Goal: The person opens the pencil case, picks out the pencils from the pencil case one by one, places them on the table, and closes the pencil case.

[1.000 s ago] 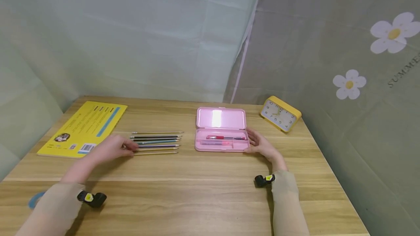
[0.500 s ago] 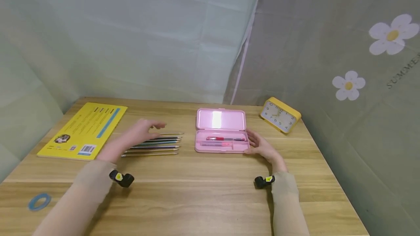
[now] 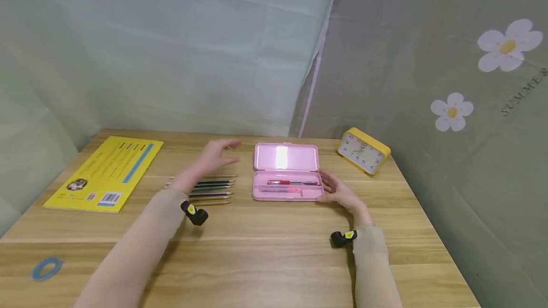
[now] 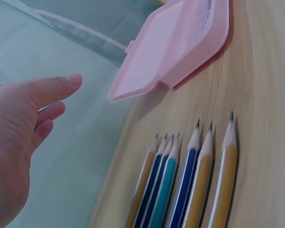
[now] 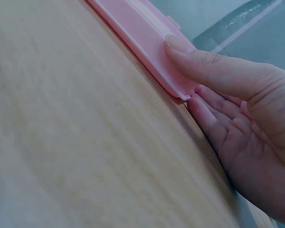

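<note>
My left hand [image 3: 216, 156] hovers beyond the far side of a row of pencils [image 3: 218, 194], thumb and fingers apart, holding nothing. In the left wrist view, yellow, dark blue and teal pencils [image 4: 164, 194] lie side by side, sharpened tips toward a pink pencil case [image 4: 194, 61]. The case [image 3: 265, 198] lies with its lid up. Inside are a red pen [image 3: 280, 182] and a translucent pen with a pinkish end [image 3: 278, 189]. My right hand [image 3: 342, 194] holds the case's right end; in the right wrist view its thumb [image 5: 204, 64] lies against the case wall.
A yellow book [image 3: 107, 170] lies at the left, and a blue ring, perhaps a tape roll [image 3: 46, 269], near the front left. Behind the case to the right stands a yellow clock [image 3: 364, 151]. Curtains hang along the table's [image 3: 265, 260] back and right.
My left hand has left the pencils' left ends and moved right and away over them, fingers spreading. The blue ring has come fully into sight. My right hand stays at the case.
</note>
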A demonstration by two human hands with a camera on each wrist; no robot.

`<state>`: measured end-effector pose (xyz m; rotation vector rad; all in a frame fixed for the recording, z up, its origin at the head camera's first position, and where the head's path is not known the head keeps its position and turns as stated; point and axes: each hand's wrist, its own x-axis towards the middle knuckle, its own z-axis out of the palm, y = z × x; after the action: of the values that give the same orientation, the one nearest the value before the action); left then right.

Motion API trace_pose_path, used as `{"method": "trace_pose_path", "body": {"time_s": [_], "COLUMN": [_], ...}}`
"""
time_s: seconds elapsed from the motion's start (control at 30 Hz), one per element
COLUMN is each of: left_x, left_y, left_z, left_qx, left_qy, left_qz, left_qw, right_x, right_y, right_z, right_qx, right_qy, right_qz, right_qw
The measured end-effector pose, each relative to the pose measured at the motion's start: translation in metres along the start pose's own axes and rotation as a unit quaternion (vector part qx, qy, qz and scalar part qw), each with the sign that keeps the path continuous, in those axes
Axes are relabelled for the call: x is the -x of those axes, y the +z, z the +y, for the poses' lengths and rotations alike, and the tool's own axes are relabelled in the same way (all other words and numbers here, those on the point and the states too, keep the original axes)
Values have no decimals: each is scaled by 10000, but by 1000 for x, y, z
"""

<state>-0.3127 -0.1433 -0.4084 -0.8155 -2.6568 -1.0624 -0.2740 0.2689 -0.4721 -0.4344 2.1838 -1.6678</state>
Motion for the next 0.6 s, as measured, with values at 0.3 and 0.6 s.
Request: {"method": "trace_pose_path", "body": {"time_s": [0.3, 0.6], "left_x": [-23, -38], "left_y": [26, 45], "left_z": [-1, -3], "left_qx": [272, 565], "left_qy": [-233, -599], "left_qz": [-231, -602], "left_qw": [9991, 9948], "right_x": [-1, -2], "right_y": [0, 0], "right_z": [1, 1], "right_qx": [25, -21], "right_qy": [-61, 7], "right_qz": [-23, 18], "right_qw": [10000, 10000]}}
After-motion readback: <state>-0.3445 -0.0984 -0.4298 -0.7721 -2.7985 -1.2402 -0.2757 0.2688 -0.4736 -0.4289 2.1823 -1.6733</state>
